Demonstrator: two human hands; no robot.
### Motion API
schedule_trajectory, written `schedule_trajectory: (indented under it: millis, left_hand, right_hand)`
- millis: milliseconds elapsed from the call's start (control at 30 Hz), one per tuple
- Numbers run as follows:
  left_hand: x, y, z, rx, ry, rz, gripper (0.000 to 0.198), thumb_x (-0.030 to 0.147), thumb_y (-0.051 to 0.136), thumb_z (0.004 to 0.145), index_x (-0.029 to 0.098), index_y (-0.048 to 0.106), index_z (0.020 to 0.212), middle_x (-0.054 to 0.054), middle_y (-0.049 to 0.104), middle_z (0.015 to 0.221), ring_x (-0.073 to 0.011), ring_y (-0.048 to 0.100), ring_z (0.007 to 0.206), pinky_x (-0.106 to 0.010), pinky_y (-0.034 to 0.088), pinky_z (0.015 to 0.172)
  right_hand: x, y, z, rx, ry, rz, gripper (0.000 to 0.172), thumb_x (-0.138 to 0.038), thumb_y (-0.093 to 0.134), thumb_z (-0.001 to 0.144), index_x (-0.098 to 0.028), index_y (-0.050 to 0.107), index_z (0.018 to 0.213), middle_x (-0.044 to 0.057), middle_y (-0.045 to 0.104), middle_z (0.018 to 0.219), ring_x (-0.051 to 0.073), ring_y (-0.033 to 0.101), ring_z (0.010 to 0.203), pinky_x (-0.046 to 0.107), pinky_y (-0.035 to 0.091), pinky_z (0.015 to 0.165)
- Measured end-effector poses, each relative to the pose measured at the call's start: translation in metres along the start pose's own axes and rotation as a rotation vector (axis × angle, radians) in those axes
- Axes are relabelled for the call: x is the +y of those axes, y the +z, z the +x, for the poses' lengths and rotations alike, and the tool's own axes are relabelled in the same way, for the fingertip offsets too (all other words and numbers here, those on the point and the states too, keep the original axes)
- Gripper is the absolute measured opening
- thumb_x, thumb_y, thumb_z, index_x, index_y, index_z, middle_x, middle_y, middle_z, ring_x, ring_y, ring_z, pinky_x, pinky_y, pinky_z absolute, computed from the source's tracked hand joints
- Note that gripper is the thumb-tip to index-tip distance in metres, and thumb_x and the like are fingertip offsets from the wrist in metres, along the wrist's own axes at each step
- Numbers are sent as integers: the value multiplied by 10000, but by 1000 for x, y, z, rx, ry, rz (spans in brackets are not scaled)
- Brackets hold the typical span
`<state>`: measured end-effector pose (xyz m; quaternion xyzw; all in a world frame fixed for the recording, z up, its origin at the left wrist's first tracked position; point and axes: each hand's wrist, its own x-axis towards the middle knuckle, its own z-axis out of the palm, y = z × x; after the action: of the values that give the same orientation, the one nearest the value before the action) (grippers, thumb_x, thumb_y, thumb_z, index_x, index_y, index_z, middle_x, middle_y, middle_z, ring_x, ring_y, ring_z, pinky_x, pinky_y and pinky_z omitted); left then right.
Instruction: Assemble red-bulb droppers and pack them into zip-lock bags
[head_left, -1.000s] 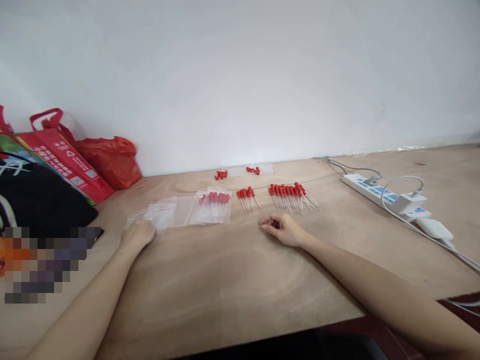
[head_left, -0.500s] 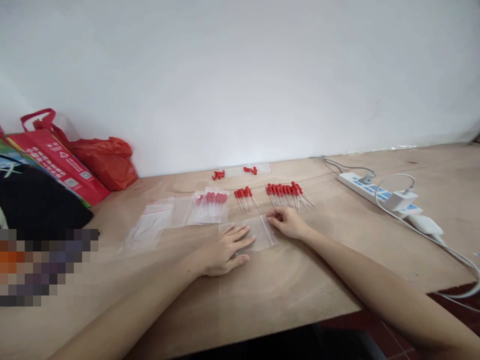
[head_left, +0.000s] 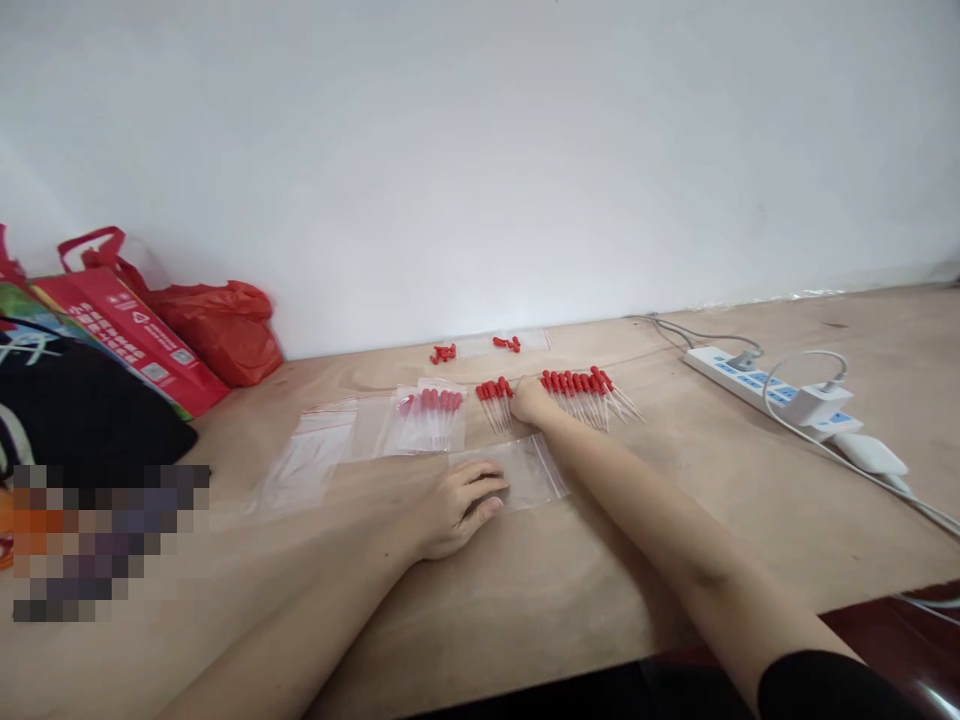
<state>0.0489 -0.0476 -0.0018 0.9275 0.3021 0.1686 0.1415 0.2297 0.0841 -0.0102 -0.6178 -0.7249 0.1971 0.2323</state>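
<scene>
On the wooden table, my left hand point(head_left: 463, 508) rests with fingers extended and slightly curled over the left part of a clear zip bag point(head_left: 534, 478), which lies flat. My right hand point(head_left: 531, 402) has reached to the right end of a small group of red-bulbed droppers point(head_left: 495, 402); its fingers are hidden behind the hand. To its right lies a larger row of red-bulbed droppers point(head_left: 579, 392), stems towards me. Left of the small group, a filled zip bag point(head_left: 433, 425) with several droppers in it lies on other clear bags.
Flat zip bags point(head_left: 319, 445) lie at the left. Loose red bulbs point(head_left: 444, 353) sit near the wall beside another clear bag point(head_left: 480, 345). A power strip point(head_left: 720, 370) with plugs and cables runs along the right. Red bags point(head_left: 225, 325) and a black bag point(head_left: 90, 420) stand at the far left.
My right hand has left the zip bag's sealed edge and moved forward and left to the small dropper group. My left hand stays on the bag, its fingers less spread.
</scene>
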Motion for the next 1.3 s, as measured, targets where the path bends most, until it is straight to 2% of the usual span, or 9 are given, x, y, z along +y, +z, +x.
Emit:
schedule_trajectory:
  millis: [100,200,367,500,733,900,1033,1133,1300]
  left_hand:
    - [-3,1,-1,2,-15,-8,319,263,364,866,176,549,1110,-83,534,1182,-185,452,1132,-366,392,951]
    - [-5,2,-1,-20,-34,-23,332,251,373,861,184,519,1152,-72,505,1229,-183,410,1178,-381,366,979]
    - [-6,3,-1,-36,-57,-45,344,273,388,858,197,500,1175,-62,477,1259,-178,398,1191,-381,355,988]
    - [-6,3,-1,-31,-61,-41,345,274,394,856,196,498,1176,-64,475,1261,-176,402,1188,-385,359,984]
    - [-5,2,1,-30,-66,-42,339,271,401,851,207,502,1168,-55,483,1255,-174,408,1183,-382,365,976]
    - [-3,2,1,-23,-77,-70,369,277,417,845,219,456,1207,-51,481,1257,-181,414,1178,-385,357,977]
    - [-2,1,0,-16,-122,-76,425,306,446,832,229,397,1247,-55,465,1271,-195,419,1172,-394,354,973]
    - [0,0,0,-33,-139,-71,429,300,446,831,227,391,1250,-57,457,1278,-195,420,1170,-391,352,973]
    - [0,-1,1,-54,-166,-53,426,307,430,835,207,398,1248,-69,450,1283,-201,411,1178,-394,353,973]
  right_hand:
    - [-4,1,-1,32,93,-47,430,-60,514,660,-1,464,1083,305,517,1035,378,512,990,465,401,754]
    - [-3,-10,-8,52,90,-47,538,-62,552,627,-11,419,1145,277,522,1045,358,522,980,427,411,756]
    - [21,-44,-37,137,48,61,701,-132,460,715,-20,101,1307,125,598,784,231,591,734,323,452,645]
    - [45,-49,-72,234,95,524,707,-172,422,725,-117,31,1311,-34,488,570,151,529,472,277,452,474]
    - [43,-24,-96,285,236,939,538,-193,473,720,-225,171,1164,-51,459,605,141,550,481,295,504,480]
    - [38,-17,-107,183,197,1078,270,-299,441,784,-243,230,944,-54,521,634,121,587,535,295,522,551]
    - [39,-20,-118,57,114,1040,315,-410,523,737,-227,301,866,-33,562,689,103,581,539,233,486,461]
    - [44,-29,-118,-104,64,893,361,-419,627,649,-191,394,804,-34,553,641,66,509,444,161,369,334]
    - [51,-42,-113,-297,-53,852,360,-363,714,563,-159,454,705,-12,587,697,24,445,432,139,322,332]
